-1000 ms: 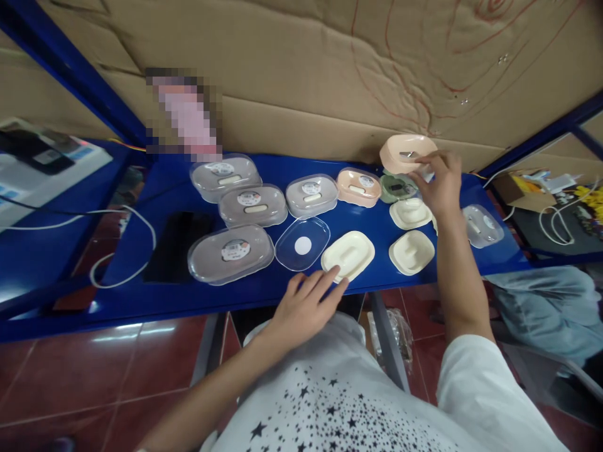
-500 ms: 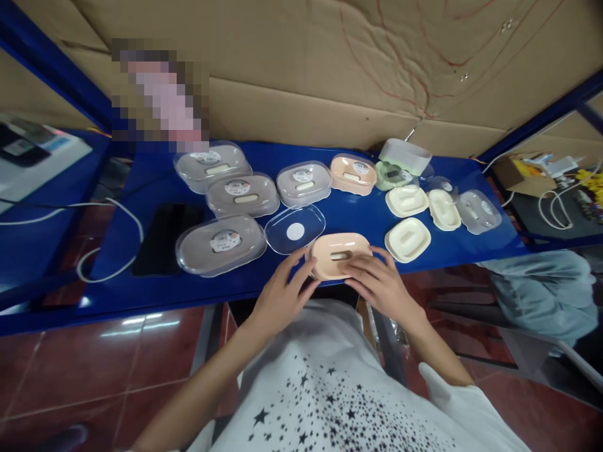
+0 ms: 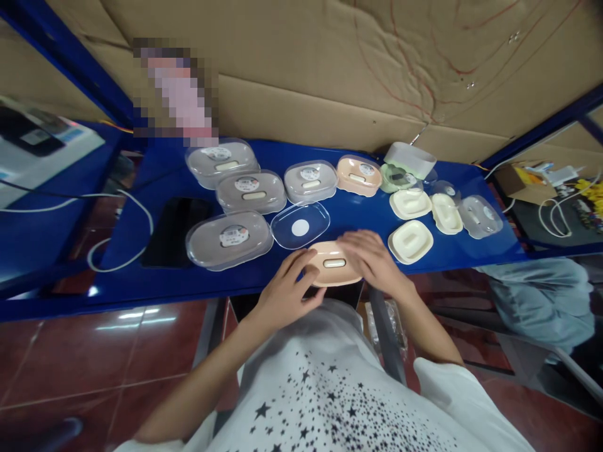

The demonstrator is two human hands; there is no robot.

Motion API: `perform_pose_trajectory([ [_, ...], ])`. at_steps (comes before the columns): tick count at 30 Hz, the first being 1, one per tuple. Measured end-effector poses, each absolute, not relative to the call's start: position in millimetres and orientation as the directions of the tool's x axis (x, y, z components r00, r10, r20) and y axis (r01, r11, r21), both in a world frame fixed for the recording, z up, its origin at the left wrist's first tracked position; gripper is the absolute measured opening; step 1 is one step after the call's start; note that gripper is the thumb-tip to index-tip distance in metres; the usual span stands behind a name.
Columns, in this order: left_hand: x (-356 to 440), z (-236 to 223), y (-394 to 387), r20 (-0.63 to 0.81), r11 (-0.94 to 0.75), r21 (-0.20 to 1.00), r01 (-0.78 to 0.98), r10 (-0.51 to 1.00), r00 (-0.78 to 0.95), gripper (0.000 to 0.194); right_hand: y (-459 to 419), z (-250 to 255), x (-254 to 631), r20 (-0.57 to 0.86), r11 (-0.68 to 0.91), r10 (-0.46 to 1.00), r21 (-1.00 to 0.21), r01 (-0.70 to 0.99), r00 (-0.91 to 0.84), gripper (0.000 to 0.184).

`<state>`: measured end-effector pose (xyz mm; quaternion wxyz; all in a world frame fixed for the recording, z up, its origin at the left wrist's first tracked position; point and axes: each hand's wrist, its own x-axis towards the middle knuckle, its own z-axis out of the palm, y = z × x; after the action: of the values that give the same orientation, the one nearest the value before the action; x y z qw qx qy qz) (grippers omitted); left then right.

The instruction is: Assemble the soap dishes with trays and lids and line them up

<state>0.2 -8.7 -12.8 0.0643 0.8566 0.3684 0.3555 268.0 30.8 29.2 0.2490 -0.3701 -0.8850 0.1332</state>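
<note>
At the front edge of a blue table (image 3: 363,220), a left hand (image 3: 288,290) pinches a peach box (image 3: 335,272), its far end beneath a right hand (image 3: 378,265) whose grip is unclear; uneven pressing could tip it off.

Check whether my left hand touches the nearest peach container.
Touching: the head view shows your left hand with fingers curled over the left end of the peach container.

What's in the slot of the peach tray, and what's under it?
A pale bar shows in the slot of the peach tray. The tray covers whatever else is underneath, and the left hand and right hand hide parts of its ends.
</note>
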Motion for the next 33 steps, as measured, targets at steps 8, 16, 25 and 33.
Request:
perform_pose_trajectory([
  [8,-4,-11,-10,0.544,-0.675,0.436,0.596,0.725,0.423,0.023,113,31,250,0.209,0.685,0.716,-0.395,0.613,-0.666,0.017],
  [16,-19,-12,-8,0.557,-0.668,0.407,0.623,0.722,0.410,0.038,64,26,311,0.292,0.395,0.919,-0.700,0.596,-0.266,0.024],
  [25,-25,-11,-5,0.540,-0.644,0.410,0.646,0.742,0.397,0.035,79,11,298,0.356,0.254,0.934,-0.625,0.738,-0.020,0.052],
  [33,-25,-9,-4,0.499,-0.609,0.490,0.624,0.783,0.372,0.061,67,16,301,0.253,0.449,0.888,-0.302,0.841,-0.383,0.060],
])
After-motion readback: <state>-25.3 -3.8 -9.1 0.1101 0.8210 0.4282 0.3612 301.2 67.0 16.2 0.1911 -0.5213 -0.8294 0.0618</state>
